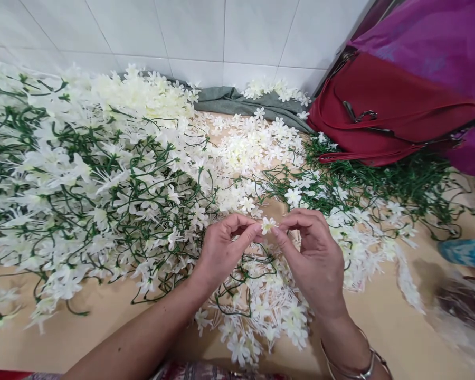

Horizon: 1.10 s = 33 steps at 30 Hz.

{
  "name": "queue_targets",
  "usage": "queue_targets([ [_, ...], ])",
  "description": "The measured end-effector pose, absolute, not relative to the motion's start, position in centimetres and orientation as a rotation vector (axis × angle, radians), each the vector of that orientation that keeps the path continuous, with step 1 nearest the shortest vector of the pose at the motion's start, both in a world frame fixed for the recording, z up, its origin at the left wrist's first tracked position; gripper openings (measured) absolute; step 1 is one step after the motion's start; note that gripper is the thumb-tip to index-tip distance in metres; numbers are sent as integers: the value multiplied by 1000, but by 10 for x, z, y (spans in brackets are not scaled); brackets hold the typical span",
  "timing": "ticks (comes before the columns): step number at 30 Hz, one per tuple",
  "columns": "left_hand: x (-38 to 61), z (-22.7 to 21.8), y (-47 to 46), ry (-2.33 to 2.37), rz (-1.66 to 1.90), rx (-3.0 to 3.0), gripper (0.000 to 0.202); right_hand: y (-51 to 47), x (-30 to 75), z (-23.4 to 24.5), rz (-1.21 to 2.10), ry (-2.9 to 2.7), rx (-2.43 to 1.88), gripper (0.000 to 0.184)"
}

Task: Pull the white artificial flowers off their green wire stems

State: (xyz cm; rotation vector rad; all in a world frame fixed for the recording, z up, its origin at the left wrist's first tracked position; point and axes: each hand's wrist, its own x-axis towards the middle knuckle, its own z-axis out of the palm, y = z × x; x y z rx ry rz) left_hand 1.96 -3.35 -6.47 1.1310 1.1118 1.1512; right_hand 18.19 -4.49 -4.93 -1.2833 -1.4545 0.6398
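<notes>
Between my two hands is a small white artificial flower [268, 226] with a yellowish centre. My left hand [230, 241] pinches it from the left side, thumb against the fingers. From the right, my right hand [312, 248] pinches its other edge between thumb and forefinger. Below the hands lies a loose pile of white flowers with thin white stamens [275, 311], some with green stems among them. Just beyond the fingers spreads a heap of loose white petals [247, 150]. Whether a stem is attached to the held flower is hidden by the fingers.
A large mound of white flowers on green stems [103, 184] fills the left. Bare green stems [396, 177] lie at right under a red handbag [396, 105]. A grey-green cloth [229, 100] runs along the tiled wall [193, 31]. A blue item [465, 252] sits far right.
</notes>
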Motion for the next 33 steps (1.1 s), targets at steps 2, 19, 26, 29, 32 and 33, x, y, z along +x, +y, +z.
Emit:
queue_targets([
  [2, 20, -65, -33, 1086, 1166, 1093, 18, -45, 182, -50, 524, -1564, -1268, 8],
  [19, 18, -59, -32, 1031, 1269, 1033, 15, -36, 192, -52, 640, -1361, -1326, 4],
  [26, 22, -64, -32, 967, 1377, 835, 19, -28, 211, -56, 207, -1505, -1473, 8],
  [29, 22, -67, -30, 974, 1402, 817, 32, -31, 211, -56, 286, -1681, -1475, 3],
  [32, 21, -68, -30, 979, 1384, 873, 24, -32, 213, -60, 258, -1860, -1521, 5],
  [33, 21, -67, -30, 983, 1377, 897, 18, -32, 214, -62, 230, -1914, -1538, 5],
])
